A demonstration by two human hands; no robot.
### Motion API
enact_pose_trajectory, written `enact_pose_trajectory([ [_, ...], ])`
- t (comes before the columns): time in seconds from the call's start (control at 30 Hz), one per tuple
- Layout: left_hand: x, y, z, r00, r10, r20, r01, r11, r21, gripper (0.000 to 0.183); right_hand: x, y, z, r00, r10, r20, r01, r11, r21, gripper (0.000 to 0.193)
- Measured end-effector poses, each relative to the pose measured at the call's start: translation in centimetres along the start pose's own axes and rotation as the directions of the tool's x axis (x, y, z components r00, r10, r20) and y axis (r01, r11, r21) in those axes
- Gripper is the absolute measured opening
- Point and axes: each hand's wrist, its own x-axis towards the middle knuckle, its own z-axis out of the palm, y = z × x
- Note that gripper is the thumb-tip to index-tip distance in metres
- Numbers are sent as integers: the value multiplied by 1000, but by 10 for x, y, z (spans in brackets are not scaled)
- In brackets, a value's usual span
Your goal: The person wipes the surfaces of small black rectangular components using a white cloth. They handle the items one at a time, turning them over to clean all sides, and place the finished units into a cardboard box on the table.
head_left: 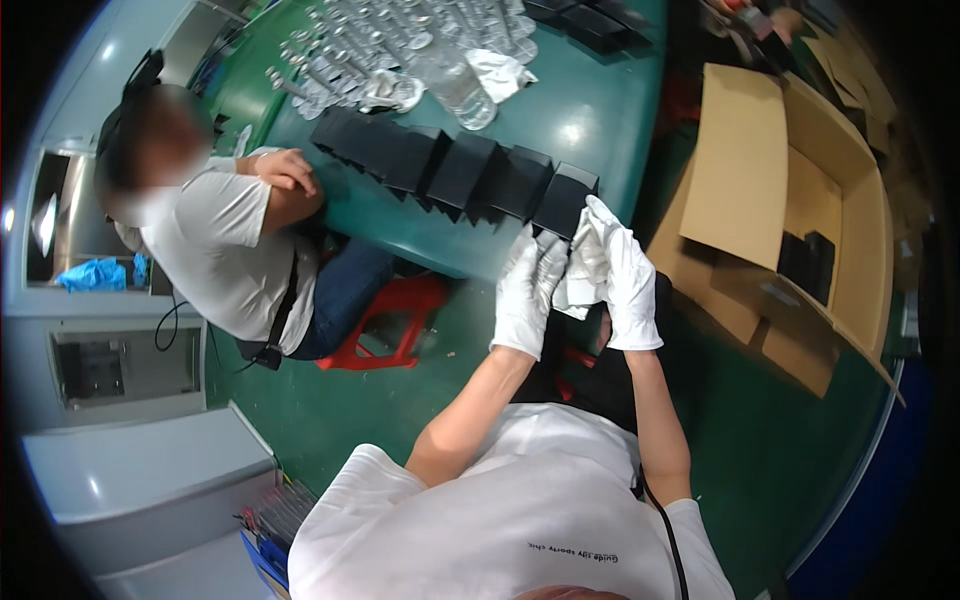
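Both my hands wear white gloves. My left hand (527,290) is closed at the near edge of a black box (567,203), the rightmost of a row at the green table's edge. In my closed right hand (628,285) is a bunched white cloth (582,282), which hangs down between the two hands. The right fingertips reach the box's right side. Farther left along the table edge stand several similar black boxes (465,178), close together. My fingers hide the lower part of the nearest box.
On the green table (590,125) stand a clear bottle (462,95), a white tissue (500,76) and many glass-and-metal pieces (375,45). More black boxes (600,28) lie at the far edge. An open carton (735,165) holding black boxes is at right. A co-worker (225,240) sits at left.
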Motion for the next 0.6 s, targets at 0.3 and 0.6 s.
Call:
enact_pose_trajectory([
  [0.3, -20, 13, -16, 984, 162, 70, -173, 966, 195, 68, 1, 49, 17, 999, -22, -49, 10, 970, -243, 31],
  [0.6, -8, 30, -32, 933, 359, -22, -344, 907, 242, 70, 20, 30, 57, 999, -14, 44, 30, 927, -375, 38],
])
